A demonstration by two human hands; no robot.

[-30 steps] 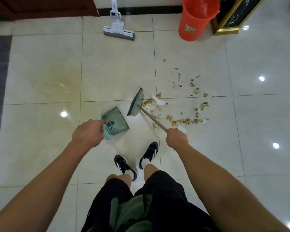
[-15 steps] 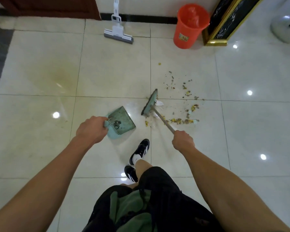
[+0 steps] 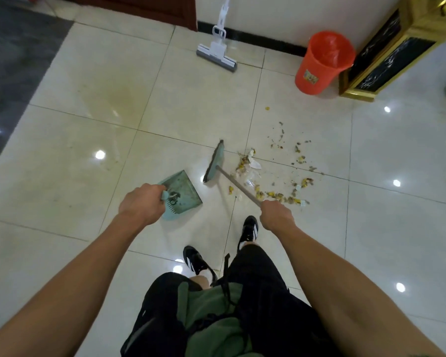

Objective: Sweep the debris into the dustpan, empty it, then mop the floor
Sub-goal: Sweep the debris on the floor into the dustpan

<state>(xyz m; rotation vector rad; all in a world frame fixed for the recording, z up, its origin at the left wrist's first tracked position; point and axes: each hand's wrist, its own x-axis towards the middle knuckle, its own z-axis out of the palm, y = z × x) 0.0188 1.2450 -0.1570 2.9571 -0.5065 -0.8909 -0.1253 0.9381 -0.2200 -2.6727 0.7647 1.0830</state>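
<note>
**tile_watcher:** So what was seen of the room? A glossy cream tiled floor [image 3: 70, 176] was shown, ceiling lights mirrored in it, with a yellowish stain [image 3: 119, 99] toward the far left and a dark grey strip [image 3: 13, 63] along the left edge.

**dustbunny42:** Yep. Along the far wall a white squeegee mop [image 3: 216, 54] was propped, an orange bucket [image 3: 322, 64] was parked to its right, and a gold-framed black cabinet [image 3: 386, 57] was stuck in the far right corner.

**tile_watcher:** And the hands?

**dustbunny42:** The teal dustpan [image 3: 183, 191] was gripped at its handle by the left hand [image 3: 142, 203], fingers curled round it, a few bits already lying in it. The broom [image 3: 214, 163] was held by its stick in the closed right hand [image 3: 276, 215], its head set just right of the pan.

**tile_watcher:** The mess?

**dustbunny42:** The debris [image 3: 271, 173] was scattered mid-floor, right of the broom head: yellow crumbs, paper scraps, small dark bits. Black sneakers [image 3: 249, 229] were planted near the bottom edge.
</note>
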